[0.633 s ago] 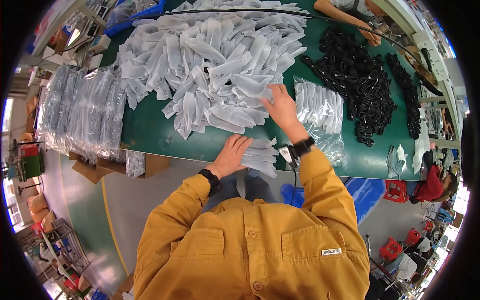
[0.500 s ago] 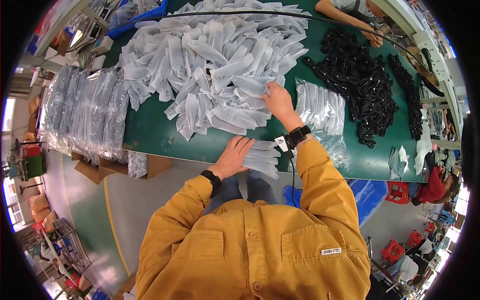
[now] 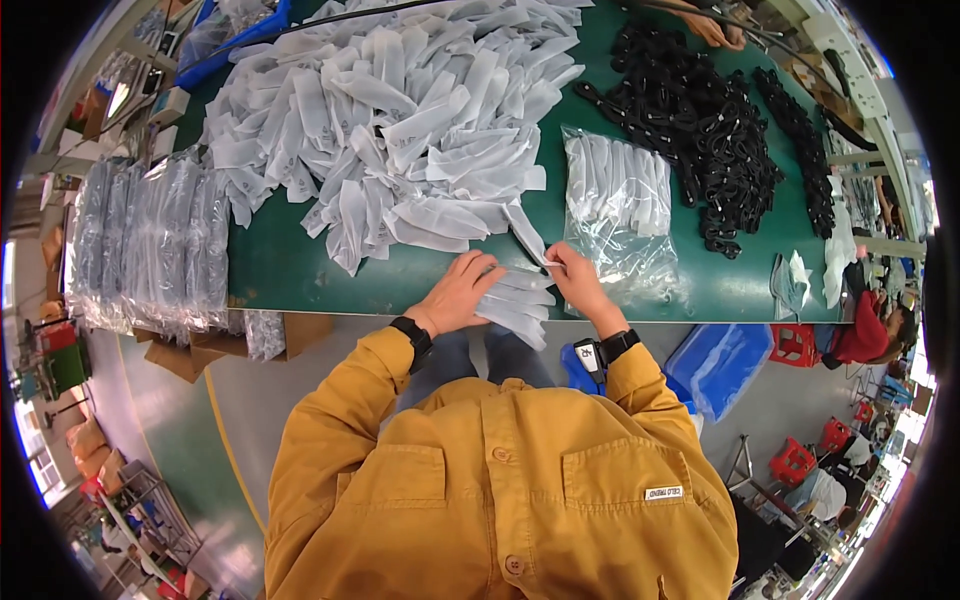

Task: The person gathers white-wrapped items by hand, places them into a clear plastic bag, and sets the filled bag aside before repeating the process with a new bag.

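Note:
A big heap of small white plastic packets covers the green table. At the table's near edge lies a short stack of the same packets. My left hand rests flat on that stack, fingers spread. My right hand pinches the end of one white packet that trails back toward the heap, and it hovers just over the stack's right side. Both wrists wear dark bands below yellow sleeves.
A clear bag filled with white packets lies right of my hands. Black looped parts are piled at the far right. Bundled clear bags line the table's left end. Another person's hand reaches in at the top. A blue bin stands below the table.
My right hand has pulled back from the heap to the stack at the table edge, bringing one white packet with it. My left hand stayed on the stack.

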`<state>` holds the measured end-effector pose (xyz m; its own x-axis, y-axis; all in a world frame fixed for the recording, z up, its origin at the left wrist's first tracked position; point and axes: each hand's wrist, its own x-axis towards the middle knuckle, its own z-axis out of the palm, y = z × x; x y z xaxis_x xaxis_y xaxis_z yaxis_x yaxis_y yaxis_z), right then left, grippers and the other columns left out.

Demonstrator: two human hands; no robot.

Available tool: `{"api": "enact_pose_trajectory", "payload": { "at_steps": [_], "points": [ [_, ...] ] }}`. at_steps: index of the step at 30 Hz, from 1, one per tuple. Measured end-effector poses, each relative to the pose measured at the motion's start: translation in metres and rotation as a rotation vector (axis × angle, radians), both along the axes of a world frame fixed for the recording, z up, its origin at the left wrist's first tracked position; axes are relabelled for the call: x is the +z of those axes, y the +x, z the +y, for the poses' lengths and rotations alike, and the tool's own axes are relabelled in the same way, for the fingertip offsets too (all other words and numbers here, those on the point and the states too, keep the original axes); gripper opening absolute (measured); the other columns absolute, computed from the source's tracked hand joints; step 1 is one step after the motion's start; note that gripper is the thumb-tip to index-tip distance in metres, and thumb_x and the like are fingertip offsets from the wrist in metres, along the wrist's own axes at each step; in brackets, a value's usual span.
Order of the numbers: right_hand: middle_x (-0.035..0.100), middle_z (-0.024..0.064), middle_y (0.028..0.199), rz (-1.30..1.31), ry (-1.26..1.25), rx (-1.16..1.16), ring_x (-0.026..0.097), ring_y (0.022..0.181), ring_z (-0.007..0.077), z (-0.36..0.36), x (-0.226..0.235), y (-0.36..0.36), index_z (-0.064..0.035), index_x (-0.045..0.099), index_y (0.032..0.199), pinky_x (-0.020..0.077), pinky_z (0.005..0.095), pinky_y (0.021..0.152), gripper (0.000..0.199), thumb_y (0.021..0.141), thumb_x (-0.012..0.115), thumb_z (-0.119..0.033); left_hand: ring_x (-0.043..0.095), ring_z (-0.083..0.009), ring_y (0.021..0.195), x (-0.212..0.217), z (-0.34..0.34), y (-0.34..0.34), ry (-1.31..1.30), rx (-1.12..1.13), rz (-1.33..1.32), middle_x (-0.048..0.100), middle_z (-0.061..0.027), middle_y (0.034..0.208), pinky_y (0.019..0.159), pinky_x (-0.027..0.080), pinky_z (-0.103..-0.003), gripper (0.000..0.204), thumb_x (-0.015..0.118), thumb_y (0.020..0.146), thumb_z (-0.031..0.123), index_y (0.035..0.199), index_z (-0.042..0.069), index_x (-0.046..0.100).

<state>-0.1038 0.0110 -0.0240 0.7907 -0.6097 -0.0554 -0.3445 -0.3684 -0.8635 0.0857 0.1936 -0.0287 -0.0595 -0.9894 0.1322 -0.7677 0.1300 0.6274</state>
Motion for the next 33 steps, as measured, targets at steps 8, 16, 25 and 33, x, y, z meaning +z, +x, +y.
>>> {"api": "enact_pose_trajectory", "payload": {
  "at_steps": [8, 16, 25, 33],
  "points": [
    [0.061, 0.0155, 0.081, 0.08, -0.052, 0.156, 0.059, 0.078, 0.0391, -0.017, 0.005, -0.003, -0.0061, 0.056, 0.091, 0.0463, 0.0424, 0.066, 0.012, 0.08, 0.054, -0.001, 0.025, -0.041, 0.138, 0.024, -0.03, 0.005, -0.087, -0.058, -0.093, 0.032, -0.018, 0.142, 0.109, 0.032, -0.05, 0.079, 0.087, 0.055, 0.026, 0.124, 0.01, 0.053],
    [0.062, 0.0158, 0.085, 0.258, 0.037, 0.237, 0.059, 0.078, 0.0389, -0.024, 0.008, -0.006, -0.0061, 0.057, 0.089, 0.0466, 0.0441, 0.066, 0.009, 0.08, 0.054, -0.004, 0.028, -0.0414, 0.135, 0.012, -0.046, 0.009, -0.019, -0.183, -0.024, 0.035, -0.0186, 0.139, 0.11, 0.031, -0.05, 0.068, 0.085, 0.059, 0.029, 0.117, 0.008, 0.057],
    [0.063, 0.0147, 0.08, 0.07, -0.103, -0.457, 0.064, 0.071, 0.0283, 0.021, 0.037, -0.113, -0.0028, 0.061, 0.092, 0.049, 0.0341, 0.064, 0.017, 0.079, 0.052, 0.003, 0.032, -0.0412, 0.131, 0.013, -0.043, 0.005, 0.059, -0.112, -0.044, 0.037, -0.0178, 0.135, 0.109, 0.032, -0.05, 0.074, 0.084, 0.06, 0.028, 0.121, 0.008, 0.048],
    [0.066, 0.0055, 0.087, -0.118, 0.344, -0.755, 0.063, 0.071, 0.0143, -0.003, 0.005, -0.106, 0.0026, 0.063, 0.107, 0.0497, 0.025, 0.063, 0.023, 0.095, 0.053, -0.015, 0.034, -0.0423, 0.129, 0.014, -0.047, -0.001, 0.024, -0.115, -0.045, 0.036, -0.0178, 0.135, 0.107, 0.032, -0.051, 0.079, 0.086, 0.059, 0.027, 0.123, 0.008, 0.044]
  ]
}}
